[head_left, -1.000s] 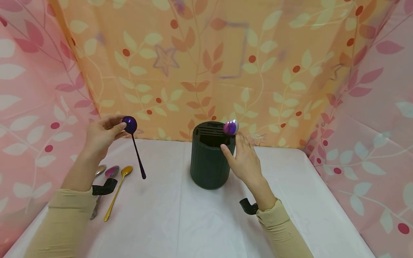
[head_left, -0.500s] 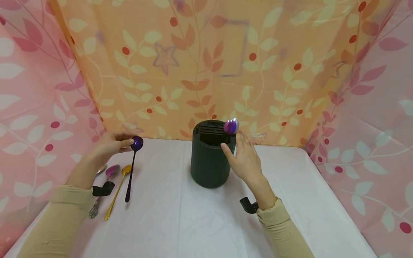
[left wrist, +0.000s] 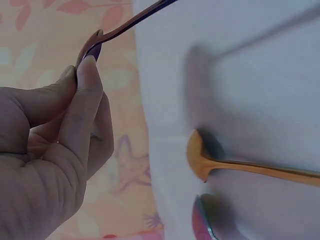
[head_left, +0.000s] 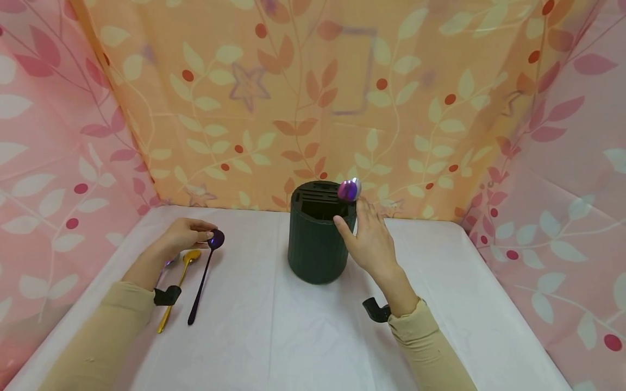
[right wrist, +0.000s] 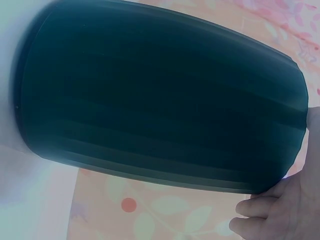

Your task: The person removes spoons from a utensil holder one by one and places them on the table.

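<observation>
My left hand [head_left: 183,236] pinches a dark purple spoon [head_left: 200,290] by its bowl between thumb and fingers, its handle slanting down toward me. In the left wrist view the purple spoon [left wrist: 93,47] stands apart from its shadow on the cloth. A gold spoon [head_left: 177,290] lies just left of it, and a pinkish spoon [left wrist: 201,220] is partly hidden behind my wrist in the head view. My right hand [head_left: 375,247] rests against the right rim of a dark green utensil holder [head_left: 317,252], fingers straight and thumb at the front rim.
A shiny purple-and-silver spoon head [head_left: 349,190] sticks up at the holder's right rim. The holder's top has slots at the back and a larger opening in front. White cloth [head_left: 293,336] covers the table, with patterned curtains [head_left: 313,98] behind and at both sides.
My left hand has lowered the dark purple spoon toward the table and moved it slightly right, beside the gold spoon. The right hand and holder have stayed in place.
</observation>
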### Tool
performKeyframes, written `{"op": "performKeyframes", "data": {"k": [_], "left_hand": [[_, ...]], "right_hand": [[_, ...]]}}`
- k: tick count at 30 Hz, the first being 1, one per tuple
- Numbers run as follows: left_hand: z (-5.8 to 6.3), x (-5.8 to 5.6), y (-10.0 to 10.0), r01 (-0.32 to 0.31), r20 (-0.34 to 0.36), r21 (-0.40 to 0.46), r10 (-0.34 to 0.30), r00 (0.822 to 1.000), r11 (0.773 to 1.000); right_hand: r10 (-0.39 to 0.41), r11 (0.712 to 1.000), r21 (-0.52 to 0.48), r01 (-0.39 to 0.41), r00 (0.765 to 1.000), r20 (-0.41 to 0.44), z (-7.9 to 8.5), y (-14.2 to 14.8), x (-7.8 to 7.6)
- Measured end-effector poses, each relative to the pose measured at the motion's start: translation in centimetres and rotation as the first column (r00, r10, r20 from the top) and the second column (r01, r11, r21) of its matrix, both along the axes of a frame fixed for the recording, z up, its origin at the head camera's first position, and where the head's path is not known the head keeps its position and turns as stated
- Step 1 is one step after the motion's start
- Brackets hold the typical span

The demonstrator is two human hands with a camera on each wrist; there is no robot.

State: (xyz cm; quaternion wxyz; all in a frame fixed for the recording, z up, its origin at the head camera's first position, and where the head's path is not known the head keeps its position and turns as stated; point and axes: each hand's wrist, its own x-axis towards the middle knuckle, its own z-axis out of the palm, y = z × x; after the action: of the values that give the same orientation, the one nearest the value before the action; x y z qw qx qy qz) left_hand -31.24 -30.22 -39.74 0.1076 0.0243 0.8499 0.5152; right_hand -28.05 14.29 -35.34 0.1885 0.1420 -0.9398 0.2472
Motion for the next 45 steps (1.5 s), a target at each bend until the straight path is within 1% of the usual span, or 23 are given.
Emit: {"op": "performKeyframes", "data": {"k": [3,7,12,14,17,20,25,28,30,33,35,38,40,42,45], "left_hand": [[-0.7,-0.2,0.0,-0.014,0.042,-0.009,0.015,0.999,1.0],[-1.4,-0.4,0.0,-0.035,0.075,-0.026,0.037,0.997,0.999],[-2.2,-0.6,0.1,-0.04,0.094,-0.076,0.047,0.995,0.996],[-2.6,-0.6,0.1,-0.038,0.091,-0.089,0.046,0.995,0.995],[-3.1,-0.5,0.1,-0.058,0.088,-0.088,0.066,0.994,0.994],[-3.6,-0.6,0.1,-0.061,0.075,-0.104,0.069,0.995,0.993],[-4.3,-0.8,-0.2,-0.055,0.033,-0.135,0.06,0.998,0.989],[-4.6,-0.9,-0.3,-0.056,-0.016,-0.203,0.054,0.998,0.978],[-4.6,-0.8,-0.2,-0.056,-0.053,-0.27,0.043,0.998,0.961],[-4.5,-0.6,0.1,-0.062,-0.113,-0.372,0.021,0.993,0.926],[-4.3,-0.4,0.4,-0.065,-0.147,-0.409,0.005,0.989,0.91],[-4.3,-0.3,0.5,-0.071,-0.183,-0.444,-0.013,0.983,0.893],[-4.3,-0.2,0.5,-0.069,-0.19,-0.449,-0.02,0.982,0.891],[-4.3,-0.1,0.6,-0.07,-0.192,-0.443,-0.018,0.981,0.894],[-3.9,0.3,0.9,-0.078,-0.205,-0.435,-0.014,0.979,0.897]], "right_hand": [[-0.004,1.0,0.002,0.004,1.0,0.003,0.0,0.0,0.0],[0.0,1.0,0.005,0.0,1.0,0.004,0.0,0.0,0.0],[0.001,1.0,0.003,-0.001,1.0,0.011,0.0,0.0,0.0],[-0.001,1.0,0.003,0.001,1.0,0.012,0.0,0.0,0.0],[0.002,1.0,0.004,-0.002,1.0,0.011,0.0,0.0,0.0],[0.002,1.0,0.004,-0.002,1.0,0.01,0.1,-0.1,0.1],[-0.001,1.0,0.003,0.001,1.0,0.013,0.1,0.0,0.1],[-0.002,1.0,0.004,0.002,1.0,0.017,0.1,0.0,0.1],[-0.004,1.0,0.003,0.003,1.0,0.021,0.1,0.0,0.1],[-0.004,1.0,0.003,0.004,1.0,0.027,0.1,0.1,0.2],[-0.005,1.0,0.001,0.005,1.0,0.028,0.1,0.1,0.2],[-0.002,1.0,-0.001,0.002,1.0,0.027,0.0,0.1,0.2],[-0.002,1.0,-0.004,0.002,1.0,0.023,0.0,0.1,0.2],[0.0,1.0,-0.007,0.0,1.0,0.017,0.0,0.0,0.2],[0.001,1.0,-0.009,-0.001,1.0,0.012,0.0,0.0,0.2]]}}
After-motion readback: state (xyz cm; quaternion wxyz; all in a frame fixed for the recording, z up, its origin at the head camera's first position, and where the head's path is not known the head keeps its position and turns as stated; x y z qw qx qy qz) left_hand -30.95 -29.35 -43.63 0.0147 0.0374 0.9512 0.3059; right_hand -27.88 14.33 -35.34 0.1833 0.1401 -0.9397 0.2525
